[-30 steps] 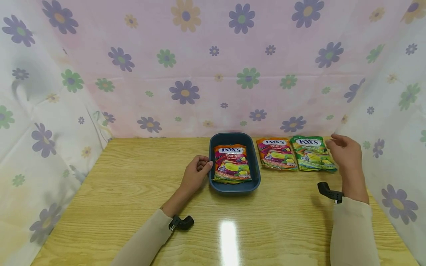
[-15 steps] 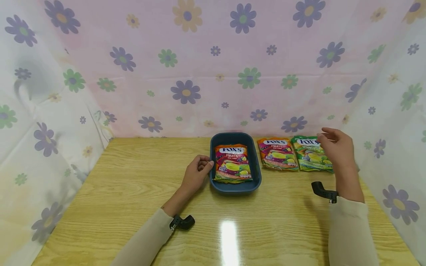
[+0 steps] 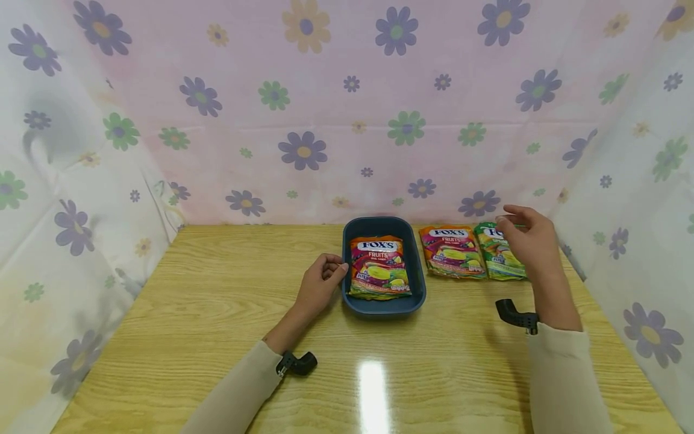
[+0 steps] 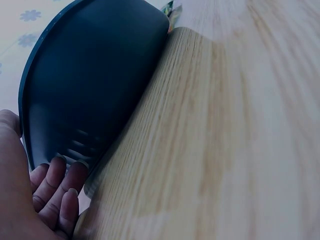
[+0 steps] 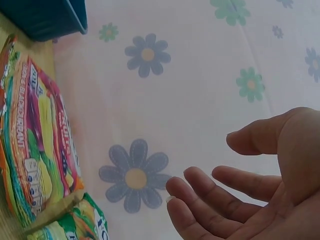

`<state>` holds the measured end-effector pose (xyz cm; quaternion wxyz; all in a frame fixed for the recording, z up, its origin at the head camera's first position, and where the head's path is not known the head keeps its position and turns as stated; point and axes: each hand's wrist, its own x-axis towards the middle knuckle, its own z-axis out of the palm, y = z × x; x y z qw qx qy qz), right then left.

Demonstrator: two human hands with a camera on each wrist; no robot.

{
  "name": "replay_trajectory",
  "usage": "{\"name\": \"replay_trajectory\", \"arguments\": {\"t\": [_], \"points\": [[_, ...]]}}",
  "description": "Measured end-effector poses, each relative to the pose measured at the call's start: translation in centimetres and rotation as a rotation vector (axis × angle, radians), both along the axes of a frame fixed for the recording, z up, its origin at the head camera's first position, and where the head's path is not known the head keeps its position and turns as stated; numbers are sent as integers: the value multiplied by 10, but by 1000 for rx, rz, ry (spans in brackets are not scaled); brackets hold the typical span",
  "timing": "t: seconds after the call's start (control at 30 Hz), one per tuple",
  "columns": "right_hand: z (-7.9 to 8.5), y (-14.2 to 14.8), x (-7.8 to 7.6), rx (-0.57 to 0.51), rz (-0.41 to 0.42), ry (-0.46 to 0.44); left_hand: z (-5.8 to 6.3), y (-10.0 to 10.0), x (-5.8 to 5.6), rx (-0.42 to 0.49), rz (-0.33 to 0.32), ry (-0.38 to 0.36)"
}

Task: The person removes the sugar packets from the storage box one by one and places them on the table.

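Observation:
A dark blue plastic tub [image 3: 384, 310] stands on the table with a red-and-orange bag of Fox's Fruits candy [image 3: 378, 268] lying inside. At the tub's left side, my left hand [image 3: 318, 280] holds the wall, thumb at the rim [image 4: 21, 112] and curled fingers [image 4: 75, 175] against the outer wall. My right hand [image 3: 534, 241] hovers over the green Fox's candy bag [image 3: 499, 259], covering its right part in the head view. Its fingers are relaxed with nothing between them. Another Fox's Fruits bag [image 3: 452, 250] lies between the tub and the green bag.
The light wooden table [image 3: 228, 313] ends at a flowered cloth backdrop [image 3: 336, 181] just behind the tub and bags. Flowered cloth also hangs at both sides. A black wrist camera [image 3: 517, 316] sticks out from the right wrist.
My right hand has moved left from the green bag's right edge to over that bag, covering more of it. The left hand stays at the tub, and the bags have not moved.

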<state>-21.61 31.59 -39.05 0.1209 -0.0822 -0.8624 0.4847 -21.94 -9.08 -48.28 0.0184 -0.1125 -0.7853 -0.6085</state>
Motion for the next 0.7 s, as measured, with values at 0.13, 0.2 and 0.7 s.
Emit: {"name": "replay_trajectory", "arguments": {"t": [0.13, 0.2, 0.7], "points": [[3, -7, 1, 2, 36, 3, 1, 0, 1, -5, -1, 1], [3, -8, 2, -9, 59, 4, 1, 0, 1, -4, 0, 0], [5, -29, 1, -32, 181, 19, 1, 0, 2, 17, 3, 8]]}}
